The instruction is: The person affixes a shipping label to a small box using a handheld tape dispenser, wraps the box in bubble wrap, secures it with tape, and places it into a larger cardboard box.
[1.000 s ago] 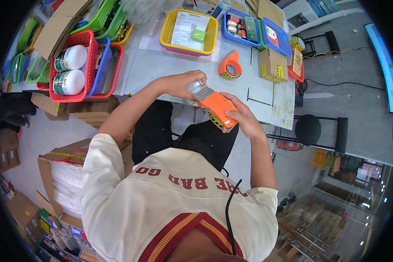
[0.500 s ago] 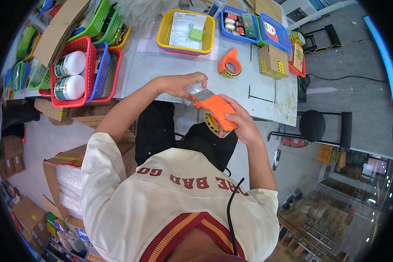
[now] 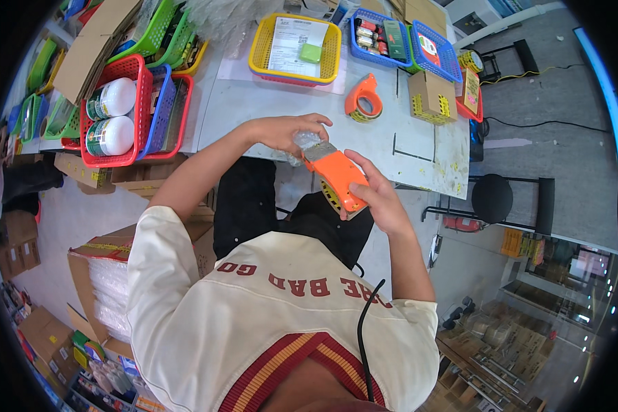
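Note:
My right hand [image 3: 383, 204] is closed round an orange tape dispenser [image 3: 341, 180], held over my lap just off the table's front edge. A roll of yellow-and-black tape [image 3: 330, 195] shows on its underside. The dispenser's front end meets a small bundle in clear bubble wrap [image 3: 307, 139], which my left hand [image 3: 285, 133] grips from the left. One left finger is lifted over the bundle; what the wrap holds cannot be made out. Beyond my hands, a second orange tape dispenser [image 3: 363, 100] rests on the table.
On the white table [image 3: 267, 103], a yellow basket [image 3: 256, 66] holds a paper sheet and a green item. A taped cardboard box [image 3: 431, 98] and blue baskets [image 3: 379, 60] stand to the right. At left, a red basket [image 3: 144, 103] carries two white tubs [image 3: 111, 136].
The dispenser in my right hand has tipped slightly, showing more of its orange top and less of the tape roll. A left finger has lifted and stretched a little.

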Available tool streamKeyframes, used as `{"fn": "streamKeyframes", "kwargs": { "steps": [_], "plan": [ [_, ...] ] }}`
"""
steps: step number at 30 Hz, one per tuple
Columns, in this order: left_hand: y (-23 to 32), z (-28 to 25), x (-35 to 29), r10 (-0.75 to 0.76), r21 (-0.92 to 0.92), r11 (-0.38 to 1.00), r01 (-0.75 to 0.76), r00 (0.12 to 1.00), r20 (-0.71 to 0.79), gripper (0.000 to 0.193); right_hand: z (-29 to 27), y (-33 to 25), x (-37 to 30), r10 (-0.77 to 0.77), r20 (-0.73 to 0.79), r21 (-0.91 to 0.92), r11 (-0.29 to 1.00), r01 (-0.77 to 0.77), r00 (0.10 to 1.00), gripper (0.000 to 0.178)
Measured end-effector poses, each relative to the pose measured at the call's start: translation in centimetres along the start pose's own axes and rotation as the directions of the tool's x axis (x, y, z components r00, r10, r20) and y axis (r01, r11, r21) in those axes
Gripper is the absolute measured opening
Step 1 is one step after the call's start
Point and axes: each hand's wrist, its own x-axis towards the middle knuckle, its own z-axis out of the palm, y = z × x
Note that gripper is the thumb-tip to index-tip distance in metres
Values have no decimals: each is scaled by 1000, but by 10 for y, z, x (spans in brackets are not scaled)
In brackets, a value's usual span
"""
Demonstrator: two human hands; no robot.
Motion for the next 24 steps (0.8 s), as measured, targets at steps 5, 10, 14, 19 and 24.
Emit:
{"fn": "streamKeyframes", "kwargs": {
  "steps": [5, 10, 14, 19, 24],
  "plan": [
    [3, -6, 3, -13, 55, 998, 10, 998, 60, 64, -4, 19, -2, -24, 2, 34, 999, 24, 1000, 69],
    [1, -12, 11, -26, 56, 998, 20, 992, 120, 66, -17, 52, 7, -44, -26, 109, 993, 47, 999, 73],
    [-3, -13, 12, -9, 52, 999, 1, 989, 147, 70, -20, 59, 9, -32, -30, 231, 972, 38, 999, 76],
    [2, -13, 6, -71, 51, 997, 65, 990, 124, 78, -23, 72, 14, -88, -20, -21, 996, 87, 996, 77],
    [21, -23, -8, -100, 27, 995, 98, 990, 95, 93, -18, 103, 33, -214, 10, -322, 924, 205, 977, 78]
  ]
}}
